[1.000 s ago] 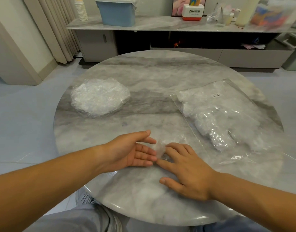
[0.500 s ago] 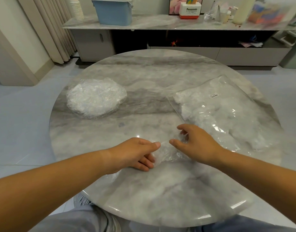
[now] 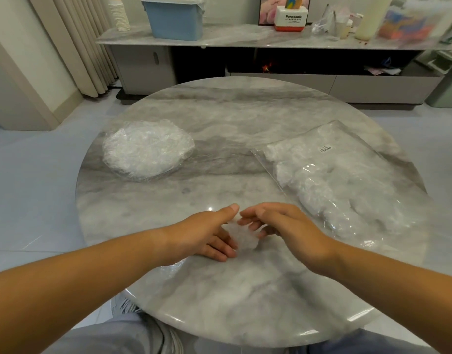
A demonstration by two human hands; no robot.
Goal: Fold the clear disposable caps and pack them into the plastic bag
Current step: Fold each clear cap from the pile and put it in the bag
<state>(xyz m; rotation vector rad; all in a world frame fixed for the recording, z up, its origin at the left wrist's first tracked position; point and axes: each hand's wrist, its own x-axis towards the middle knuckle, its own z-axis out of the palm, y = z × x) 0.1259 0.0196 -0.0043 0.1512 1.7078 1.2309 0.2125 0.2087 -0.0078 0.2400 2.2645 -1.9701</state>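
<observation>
One small folded cap lies on the tabletop, well in from the near edge, with the pile of loose caps far to the left and the plastic bag just to the right. The left grip is spread, its straight fingers flat against the cap, and the right grip curls its fingers round the cap's top. Half a second ago the left fingers were curled; now they are straight.
</observation>
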